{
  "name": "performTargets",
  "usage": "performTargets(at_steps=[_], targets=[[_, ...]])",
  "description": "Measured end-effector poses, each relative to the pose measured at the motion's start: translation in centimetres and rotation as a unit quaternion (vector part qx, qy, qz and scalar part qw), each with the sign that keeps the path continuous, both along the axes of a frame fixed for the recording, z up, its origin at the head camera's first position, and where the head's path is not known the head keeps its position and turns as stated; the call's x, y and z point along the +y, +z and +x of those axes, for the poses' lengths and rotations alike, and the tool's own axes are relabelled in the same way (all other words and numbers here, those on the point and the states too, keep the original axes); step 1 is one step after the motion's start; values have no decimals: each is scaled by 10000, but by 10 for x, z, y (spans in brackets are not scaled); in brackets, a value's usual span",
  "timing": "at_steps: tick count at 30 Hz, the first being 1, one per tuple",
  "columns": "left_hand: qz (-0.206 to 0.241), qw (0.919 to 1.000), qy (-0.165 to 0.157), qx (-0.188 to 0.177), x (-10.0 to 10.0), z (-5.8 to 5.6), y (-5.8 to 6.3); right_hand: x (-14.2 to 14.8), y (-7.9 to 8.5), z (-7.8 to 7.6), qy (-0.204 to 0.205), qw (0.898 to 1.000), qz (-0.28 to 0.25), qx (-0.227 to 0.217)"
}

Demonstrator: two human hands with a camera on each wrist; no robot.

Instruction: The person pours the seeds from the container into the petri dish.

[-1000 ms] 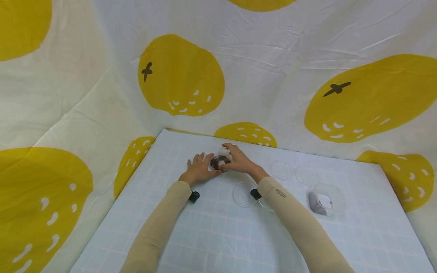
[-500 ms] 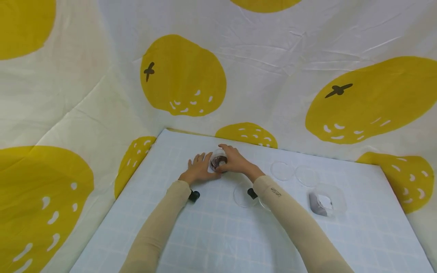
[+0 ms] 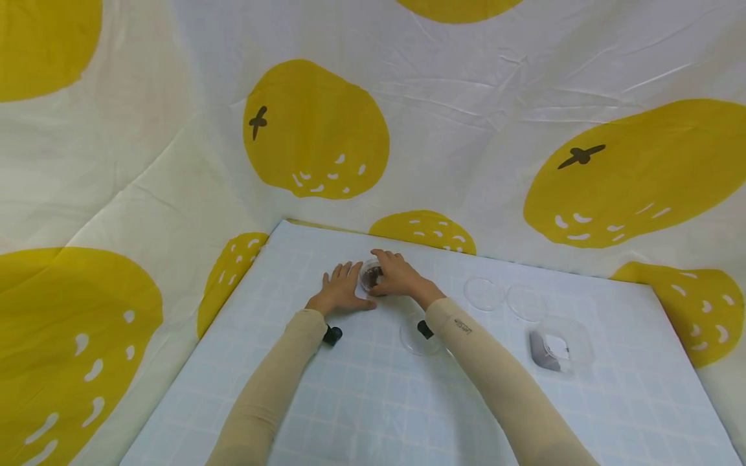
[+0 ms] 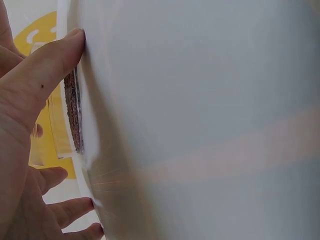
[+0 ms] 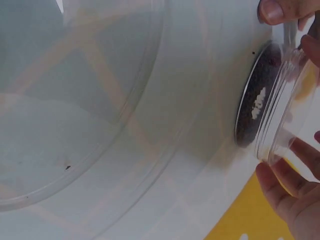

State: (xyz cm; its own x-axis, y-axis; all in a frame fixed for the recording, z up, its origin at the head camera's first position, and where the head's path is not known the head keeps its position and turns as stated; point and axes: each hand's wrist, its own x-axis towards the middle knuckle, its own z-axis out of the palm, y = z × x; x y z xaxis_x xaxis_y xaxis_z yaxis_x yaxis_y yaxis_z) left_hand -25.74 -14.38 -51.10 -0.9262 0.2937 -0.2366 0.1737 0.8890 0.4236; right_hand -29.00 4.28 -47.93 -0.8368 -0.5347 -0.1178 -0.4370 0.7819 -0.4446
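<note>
A round clear plastic container (image 3: 370,274) stands at the far left part of the table. Dark brown grains (image 4: 73,112) show as a thin layer low inside its see-through wall. My right hand (image 3: 398,275) reaches in from the right and grips it, thumb on the near side and fingers over the far side. Beside it, my left hand (image 3: 340,289) lies palm down with the fingers spread and straight, index fingertip close to the wall. In the left wrist view, the left thumb (image 4: 50,62) overlaps the container. A pale patch (image 5: 258,103) shows over the grains.
Two clear round discs (image 3: 484,294) lie behind my right forearm. Another clear disc (image 3: 415,342) lies nearer, partly covered by the right sleeve. A square clear box (image 3: 577,346) with something grey inside stands at the right. Patterned cloth (image 3: 443,162) hangs behind the table (image 3: 361,395).
My right hand has shifted slightly left and toward me, covering more of the container. The left thumb has drawn away from the right thumb, toward me.
</note>
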Motion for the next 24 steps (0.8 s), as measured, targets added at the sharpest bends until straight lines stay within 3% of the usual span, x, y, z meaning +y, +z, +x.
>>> performTargets(at_steps=[24], targets=[[-188,9998,28,-27,2,3,3,-5,3,1,94,9992,384,92]])
